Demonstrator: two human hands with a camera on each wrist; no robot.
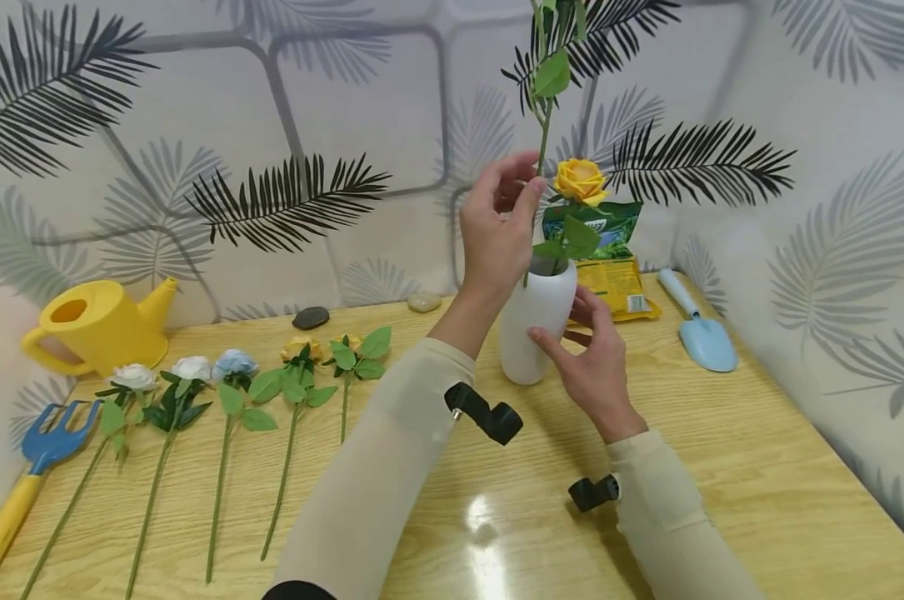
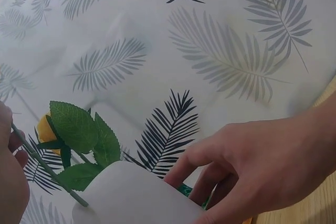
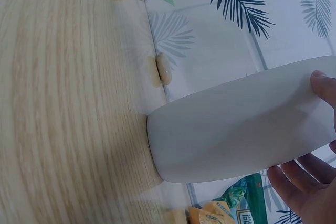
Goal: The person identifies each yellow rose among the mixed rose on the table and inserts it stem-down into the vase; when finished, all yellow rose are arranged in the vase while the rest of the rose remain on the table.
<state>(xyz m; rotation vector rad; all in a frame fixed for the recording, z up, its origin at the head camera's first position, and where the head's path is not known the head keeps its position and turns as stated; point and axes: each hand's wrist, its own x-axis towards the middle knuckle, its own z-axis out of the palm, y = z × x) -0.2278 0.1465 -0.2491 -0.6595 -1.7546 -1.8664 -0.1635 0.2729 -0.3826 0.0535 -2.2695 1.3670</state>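
Between the thumb and fingers of my left hand (image 1: 500,229) is a long green flower stem (image 1: 545,137) with leaves; its top runs out of the head view. The cut end of this stem overlaps the rim of a white vase (image 1: 534,321), as the left wrist view also shows. Inside the vase stands a yellow rose (image 1: 581,181), its leaves just over the mouth. My right hand (image 1: 597,367) grips the vase from the right, thumb in front and fingers curled behind. In the right wrist view the vase base (image 3: 163,150) meets the wooden table.
Two white roses (image 1: 133,377), a blue rose (image 1: 234,364) and two yellow ones (image 1: 302,348) lie left. Beyond are a yellow watering can (image 1: 107,329) and a blue hand fork (image 1: 54,442). Green and yellow packets (image 1: 612,287) stand behind the vase; a blue trowel (image 1: 706,342) lies right.
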